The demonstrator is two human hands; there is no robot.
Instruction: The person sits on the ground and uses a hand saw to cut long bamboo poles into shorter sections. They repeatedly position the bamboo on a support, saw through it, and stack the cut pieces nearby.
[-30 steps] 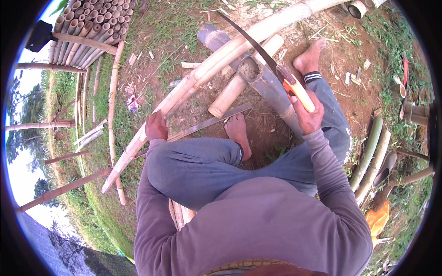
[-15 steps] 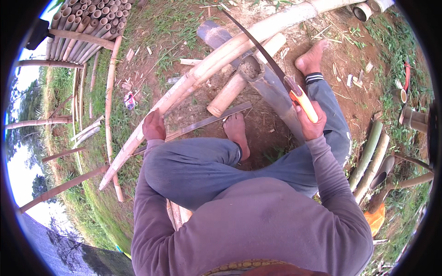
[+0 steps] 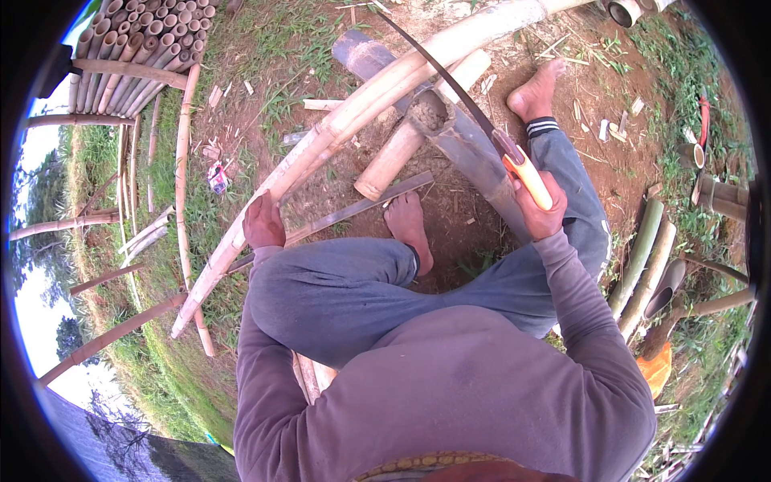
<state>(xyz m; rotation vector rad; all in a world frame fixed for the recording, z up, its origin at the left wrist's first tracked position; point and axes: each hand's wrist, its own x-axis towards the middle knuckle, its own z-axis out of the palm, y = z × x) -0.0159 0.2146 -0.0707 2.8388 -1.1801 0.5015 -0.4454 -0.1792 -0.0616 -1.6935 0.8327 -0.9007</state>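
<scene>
A long pale bamboo pole runs slantwise from near my left side up to the far right. My left hand is closed round its near part, beside my left knee. In my right hand is the orange-and-tan handle of a hand saw. Its long, dark, curved blade points up and to the left and crosses the pole; I cannot tell whether its teeth touch the pole. Beneath the pole lie a thick dark bamboo log with a notch cut in it and a shorter pale bamboo piece.
A flat bamboo strip lies by my bare left foot. Cut bamboo tubes are stacked on a rack at the far left. Green and pale bamboo lengths rest at the right. Wood chips litter the soil.
The scene has shifted slightly leftward in the view. Both hands keep their grips, with the saw still lying across the pole.
</scene>
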